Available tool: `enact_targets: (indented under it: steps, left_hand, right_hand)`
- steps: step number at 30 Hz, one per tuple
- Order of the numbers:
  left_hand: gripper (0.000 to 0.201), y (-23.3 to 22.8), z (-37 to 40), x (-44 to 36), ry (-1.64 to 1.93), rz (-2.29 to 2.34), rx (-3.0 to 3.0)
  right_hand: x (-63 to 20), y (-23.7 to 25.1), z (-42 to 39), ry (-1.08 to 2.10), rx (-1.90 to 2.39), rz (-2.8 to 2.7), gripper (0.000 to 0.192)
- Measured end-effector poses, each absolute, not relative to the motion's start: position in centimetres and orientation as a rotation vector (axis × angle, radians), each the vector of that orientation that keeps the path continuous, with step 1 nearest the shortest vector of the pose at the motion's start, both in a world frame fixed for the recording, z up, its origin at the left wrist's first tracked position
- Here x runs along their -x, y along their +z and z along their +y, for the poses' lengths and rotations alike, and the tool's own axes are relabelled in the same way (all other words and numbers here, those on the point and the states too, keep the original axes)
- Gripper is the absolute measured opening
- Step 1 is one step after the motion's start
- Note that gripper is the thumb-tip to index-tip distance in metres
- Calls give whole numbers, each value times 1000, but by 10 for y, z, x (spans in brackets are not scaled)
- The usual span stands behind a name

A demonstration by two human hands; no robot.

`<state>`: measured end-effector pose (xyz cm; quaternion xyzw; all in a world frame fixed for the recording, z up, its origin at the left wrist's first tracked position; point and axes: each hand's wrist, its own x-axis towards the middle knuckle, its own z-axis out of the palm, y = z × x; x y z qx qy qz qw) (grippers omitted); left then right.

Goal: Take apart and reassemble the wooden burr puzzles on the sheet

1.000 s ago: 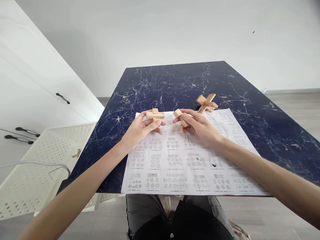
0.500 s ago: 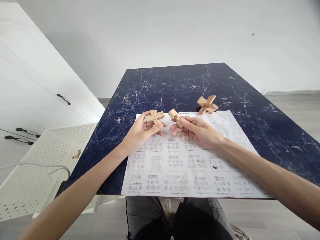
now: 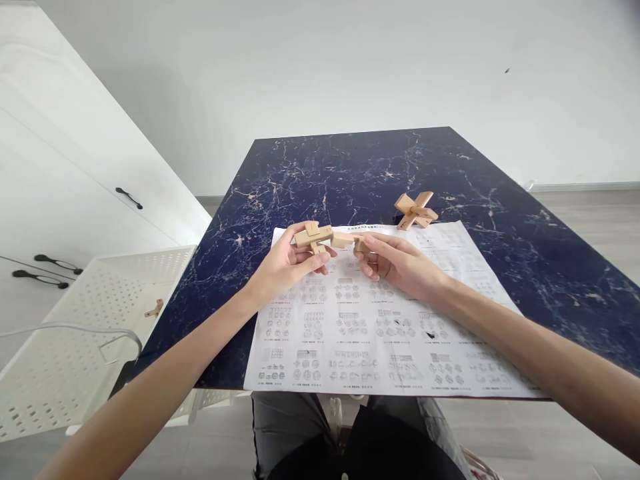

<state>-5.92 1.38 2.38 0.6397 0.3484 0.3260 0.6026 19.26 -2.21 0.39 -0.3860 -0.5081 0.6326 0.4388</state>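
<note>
Fingers of the left hand [image 3: 285, 267] curl around a crossed wooden piece [image 3: 313, 237], pinching it above the paper sheet [image 3: 370, 333]; the right hand [image 3: 395, 267] grips a short wooden bar [image 3: 345, 239] by fingertips, its end touching the crossed piece; beyond the right hand, an assembled wooden cross [image 3: 416, 211] rests on the dark marbled surface [image 3: 350, 167], well apart from both hands.

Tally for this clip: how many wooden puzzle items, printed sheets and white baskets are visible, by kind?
Wooden puzzle items: 4: crossed assembly, single bar, finished cross, loose piece
Diagram sheet: 1
White perforated basket: 1
Total: 6
</note>
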Motion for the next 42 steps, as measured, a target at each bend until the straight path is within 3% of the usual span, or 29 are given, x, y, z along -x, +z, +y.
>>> enact_targets:
  steps: [3,7,13,24,36,42]
  left_hand:
    - [62,24,13,59,733,779,-1485]
    - [64,26,11,59,630,714,-1492]
    - [69,27,10,56,576,674,-1500]
    - [71,21,9,54,584,760,-1546]
    - [81,26,2,53,613,868,-1676]
    - [74,21,3,55,700,992,-2055]
  right_hand:
    - [-191,3,-23,1501,962,-1368,32]
    - [-188,-3,-27,1330,1033,-1556,41]
    - [-182,-8,-33,978,1251,-1700,24]
    - [-180,11,-31,1577,916,-1486,34]
    - [-181,10,-32,1645,889,-1395,44]
    - [-180,7,-31,1731,857,-1282,46]
